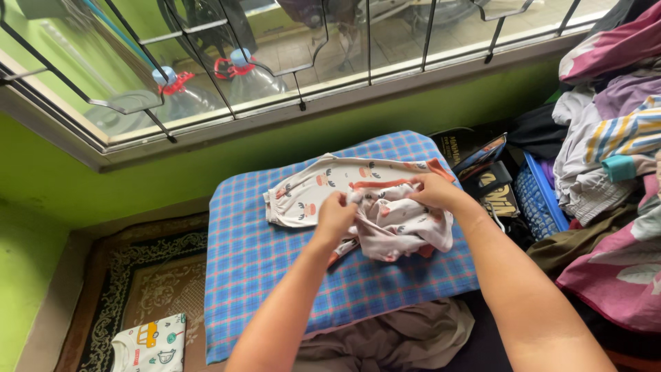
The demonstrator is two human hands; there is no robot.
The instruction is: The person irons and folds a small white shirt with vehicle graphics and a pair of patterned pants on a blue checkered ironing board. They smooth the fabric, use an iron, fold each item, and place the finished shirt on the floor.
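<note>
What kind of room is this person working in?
Probably a room in a home used for laundry. Both hands grip a small printed garment on a blue checked cloth, a clothes pile lies alongside, and a patterned rug covers the floor.

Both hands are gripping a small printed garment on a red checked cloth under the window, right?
Not quite: the cloth is blue checked, not red. The head view shows it. The rest holds: the left hand and right hand both grip the small printed garment lying on it, under the window.
</note>
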